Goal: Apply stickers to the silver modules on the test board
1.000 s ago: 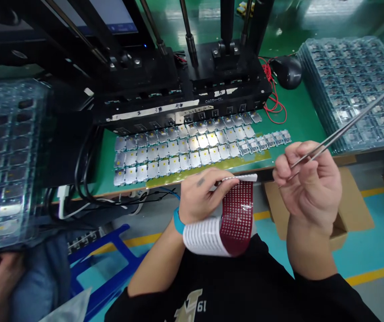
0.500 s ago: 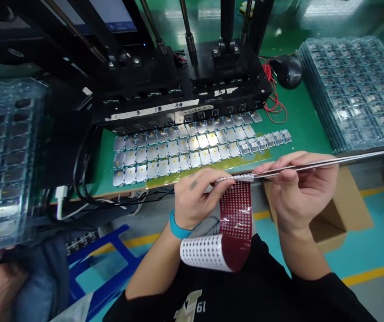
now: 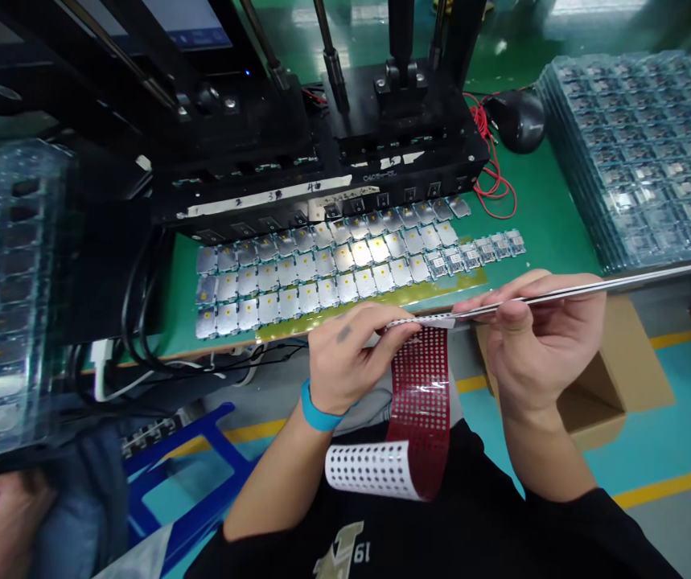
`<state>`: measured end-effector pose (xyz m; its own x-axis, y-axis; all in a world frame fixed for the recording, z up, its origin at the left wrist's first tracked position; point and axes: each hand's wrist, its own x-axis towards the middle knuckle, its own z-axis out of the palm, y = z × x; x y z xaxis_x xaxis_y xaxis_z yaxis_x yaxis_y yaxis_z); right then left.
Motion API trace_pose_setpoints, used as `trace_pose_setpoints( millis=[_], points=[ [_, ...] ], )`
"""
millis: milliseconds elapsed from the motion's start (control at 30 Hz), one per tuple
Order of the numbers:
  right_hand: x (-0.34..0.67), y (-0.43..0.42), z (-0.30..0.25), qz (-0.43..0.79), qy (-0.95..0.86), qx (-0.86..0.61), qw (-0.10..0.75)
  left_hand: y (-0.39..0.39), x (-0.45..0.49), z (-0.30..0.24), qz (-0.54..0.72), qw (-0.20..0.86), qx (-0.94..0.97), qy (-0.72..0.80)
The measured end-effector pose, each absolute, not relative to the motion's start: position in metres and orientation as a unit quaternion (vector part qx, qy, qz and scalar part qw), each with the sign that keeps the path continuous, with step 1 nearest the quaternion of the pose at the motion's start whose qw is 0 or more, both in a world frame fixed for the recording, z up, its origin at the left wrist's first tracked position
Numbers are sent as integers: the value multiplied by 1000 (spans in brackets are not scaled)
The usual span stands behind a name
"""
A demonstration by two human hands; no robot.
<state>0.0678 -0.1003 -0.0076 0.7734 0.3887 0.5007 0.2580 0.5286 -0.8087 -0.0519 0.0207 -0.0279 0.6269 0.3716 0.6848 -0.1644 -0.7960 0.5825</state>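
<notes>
My left hand (image 3: 351,354), a blue band at its wrist, is closed, thumb and forefinger pinching the top of a long flexible dotted sheet (image 3: 421,378). The sheet hangs below the fingers, glossy dark red with rows of round dots. Its lower end curls up and shows a white dotted face. My right hand (image 3: 544,346) grips thin, stiff white sheets (image 3: 635,281), seen almost edge-on and pointing right. Their left end meets the dotted sheet near my left fingertips; whether they are joined there I cannot tell. Behind the hands, rows of small circuit boards (image 3: 321,265) lie on the green bench.
A black switch box fixture (image 3: 345,185) stands behind the boards. Stacked clear trays (image 3: 647,161) sit at right, more trays (image 3: 7,305) at left. A mouse (image 3: 520,121) and red wires are nearby. Below are a cardboard box (image 3: 598,386), a blue stool (image 3: 200,466) and another person's hand (image 3: 1,515).
The curled lower end of the dotted sheet hangs slightly lower and has unrolled a little. Both hands keep their grips, and the view has shifted slightly.
</notes>
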Motion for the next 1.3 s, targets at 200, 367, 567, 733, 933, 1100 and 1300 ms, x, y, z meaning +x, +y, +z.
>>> trace_pose_setpoints(
  millis=[200,367,567,733,933,1100,1300],
  points=[
    [69,-101,-9,33,-314,-508,801,21,-51,-28,426,302,850,65],
    [70,-101,-10,34,-310,-515,798,21,-50,-28,426,301,851,67],
    [71,-102,-10,51,-308,-506,804,22,-49,-27,422,301,852,69],
    [70,-102,-9,53,-298,-508,807,23,-48,-27,413,303,856,68],
    [71,-101,-10,50,-297,-521,799,23,-47,-27,415,307,854,65],
    [70,-100,-9,48,-291,-529,795,24,-48,-27,417,309,851,71],
    [69,-100,-9,58,-299,-545,781,23,-51,-28,413,305,854,85]
  ],
)
